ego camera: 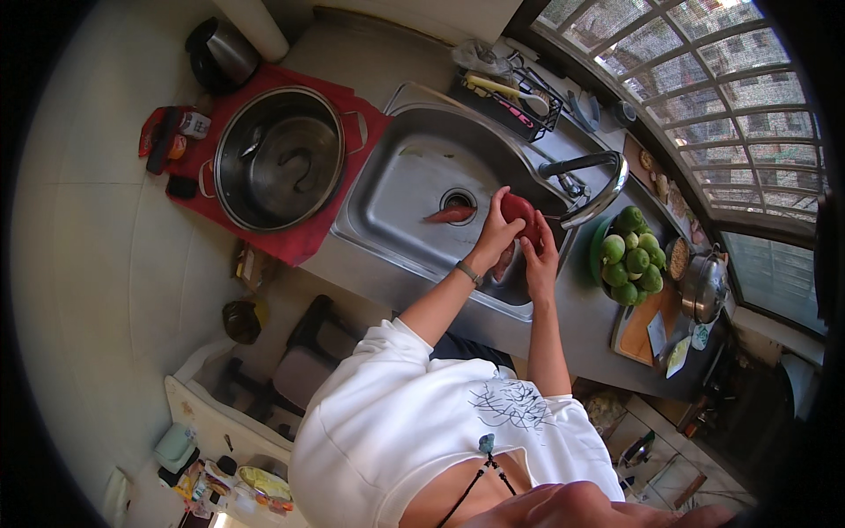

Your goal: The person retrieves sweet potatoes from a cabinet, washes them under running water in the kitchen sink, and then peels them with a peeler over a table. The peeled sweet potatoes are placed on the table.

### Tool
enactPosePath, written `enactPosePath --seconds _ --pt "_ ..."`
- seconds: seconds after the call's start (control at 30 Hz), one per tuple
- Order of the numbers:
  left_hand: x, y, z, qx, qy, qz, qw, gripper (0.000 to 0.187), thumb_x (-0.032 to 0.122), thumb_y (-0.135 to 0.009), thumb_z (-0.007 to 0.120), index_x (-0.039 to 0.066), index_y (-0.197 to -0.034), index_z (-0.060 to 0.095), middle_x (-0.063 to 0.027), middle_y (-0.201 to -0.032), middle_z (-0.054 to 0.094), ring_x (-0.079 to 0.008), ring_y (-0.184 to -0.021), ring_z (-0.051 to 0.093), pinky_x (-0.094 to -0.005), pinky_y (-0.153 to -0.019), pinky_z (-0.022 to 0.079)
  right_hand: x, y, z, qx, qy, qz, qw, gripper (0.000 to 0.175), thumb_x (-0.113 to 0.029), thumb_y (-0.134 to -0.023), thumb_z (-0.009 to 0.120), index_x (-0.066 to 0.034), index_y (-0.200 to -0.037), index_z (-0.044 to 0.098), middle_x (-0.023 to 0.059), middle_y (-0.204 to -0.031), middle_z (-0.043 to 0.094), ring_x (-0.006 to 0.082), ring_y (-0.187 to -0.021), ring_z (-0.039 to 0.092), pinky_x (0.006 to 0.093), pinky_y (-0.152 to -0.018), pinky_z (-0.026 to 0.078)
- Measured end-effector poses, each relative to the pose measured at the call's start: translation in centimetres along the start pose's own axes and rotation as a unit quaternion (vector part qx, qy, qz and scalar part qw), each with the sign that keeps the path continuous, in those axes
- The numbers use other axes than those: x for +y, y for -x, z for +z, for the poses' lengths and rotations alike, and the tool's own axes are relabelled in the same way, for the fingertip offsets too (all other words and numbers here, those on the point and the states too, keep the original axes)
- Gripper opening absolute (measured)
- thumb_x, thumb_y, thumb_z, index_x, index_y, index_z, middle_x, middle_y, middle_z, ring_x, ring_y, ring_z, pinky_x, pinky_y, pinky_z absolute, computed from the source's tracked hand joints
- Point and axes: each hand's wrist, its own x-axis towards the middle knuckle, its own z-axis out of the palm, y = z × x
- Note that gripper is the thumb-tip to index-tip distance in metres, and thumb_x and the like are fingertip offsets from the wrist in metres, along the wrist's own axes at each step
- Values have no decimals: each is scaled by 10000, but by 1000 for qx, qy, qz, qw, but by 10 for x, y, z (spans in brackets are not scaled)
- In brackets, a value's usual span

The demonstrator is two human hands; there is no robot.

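Observation:
Both my hands are over the right part of the stainless steel sink [389,191]. My left hand [495,231], with a band on its wrist, grips a red-skinned sweet potato [517,207] from the left side. From the right, the fingers of my right hand [542,261] rest against the same root. The curved chrome faucet [617,181] ends just to its right. A second sweet potato [452,214] lies partly across the drain [458,197]. Below my hands a third sweet potato [504,263] is partly hidden by them.
A large steel pot [228,142] stands on a red cloth [310,241] left of the sink. Behind the basin is a black utensil rack [521,122]. To the right are a bowl of green fruit [632,257], a cutting board [637,323] with a cleaver [656,333], and a lidded pot [705,284].

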Motion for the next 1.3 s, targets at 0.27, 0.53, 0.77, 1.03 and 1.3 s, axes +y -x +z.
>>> enactPosePath --seconds 0.27,0.53,0.77,1.03,1.3 --pt "-2 -23 -8 -60 -78 -83 992 566 32 -771 599 70 -1294 386 -123 -1174 493 -197 -1032 541 -301 -789 533 10 -9 -20 -30 117 -35 992 535 28 -831 628 -40 -1344 494 109 -1365 505 222 -1255 479 321 -1057 361" --pt "2 -28 -15 -132 -283 33 950 433 92 -761 603 68 -1183 511 -150 -1107 527 -242 -950 569 -324 -728 544 8 -12 -36 -44 214 -65 974 537 9 -820 651 -20 -1334 499 120 -1323 552 203 -1206 527 314 -1013 402" --pt "-14 -41 -2 -25 -310 15 950 337 108 -766 565 29 -1093 592 -153 -1065 604 -230 -927 608 -315 -737 540 2 -21 -33 -54 64 73 994 534 44 -841 630 -7 -1351 479 92 -1308 541 161 -1138 556 280 -974 431" --pt "2 -37 -17 -115 -69 -22 991 421 80 -867 524 80 -1287 497 -54 -1120 600 -122 -958 583 -263 -811 499 -5 -23 -33 2 -131 125 984 527 -34 -876 638 14 -1365 445 83 -1235 585 152 -1093 577 278 -923 464" --pt "-4 -31 -13 -99 -165 36 981 450 74 -826 609 99 -1263 504 -54 -1113 595 -124 -932 584 -275 -800 504 -3 -21 -27 -8 -1 22 1000 521 -45 -863 660 17 -1346 472 83 -1235 598 165 -1105 584 288 -940 455"
